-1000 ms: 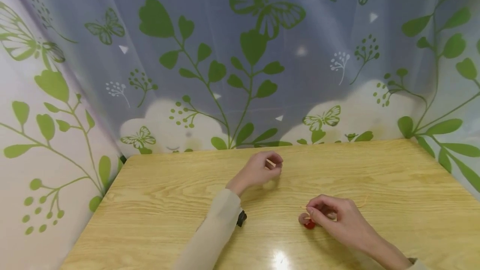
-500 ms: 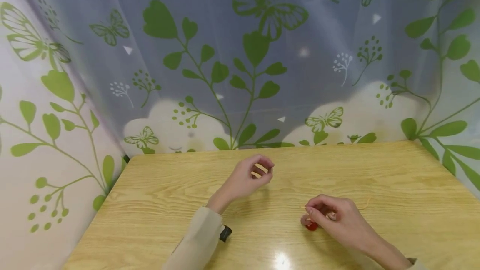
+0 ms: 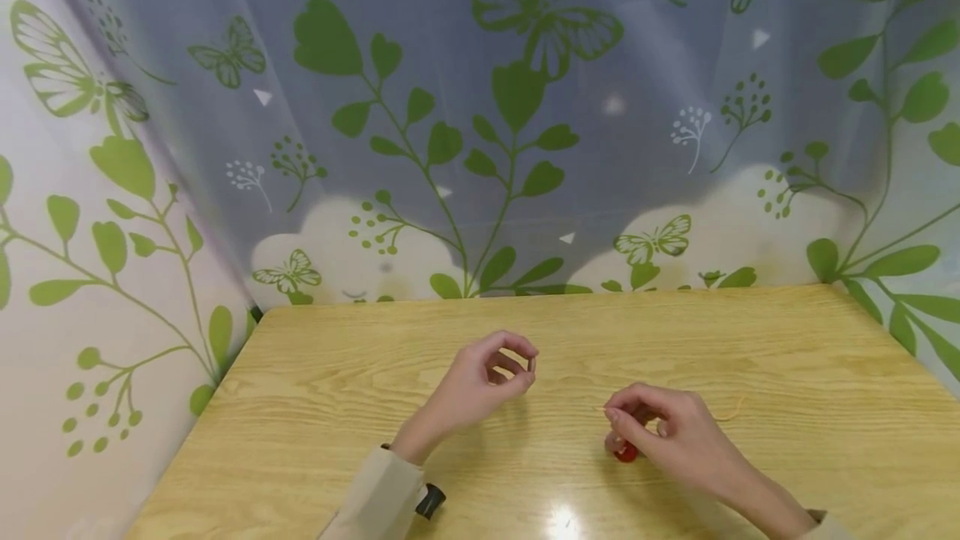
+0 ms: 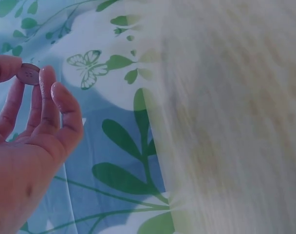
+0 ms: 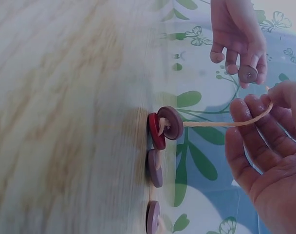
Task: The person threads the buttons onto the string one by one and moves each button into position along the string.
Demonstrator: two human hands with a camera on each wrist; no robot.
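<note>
My left hand (image 3: 472, 386) is above the middle of the table, pinching a mauve button (image 4: 28, 74) between thumb and forefinger. The button's small holes show in the left wrist view. To the right, my right hand (image 3: 671, 437) pinches a pale orange cord (image 5: 211, 124) near its end, and a short tip sticks out past the fingers. Threaded on that cord are a red button (image 5: 153, 127), a mauve button (image 5: 173, 123) close against it, and further mauve buttons (image 5: 155, 168) below. From the head, my right hand hides most of them. The hands are apart.
The wood-grain table (image 3: 330, 373) ends at a curtain (image 3: 420, 215) printed with leaves and butterflies, which also hangs on both sides. A loose length of cord (image 3: 738, 408) lies on the table behind the right hand. A black band part (image 3: 431, 501) sits by the left sleeve.
My left hand has drawn back toward me and to the left from the far part of the table. My right hand has stayed nearly in place, with the cord still pinched.
</note>
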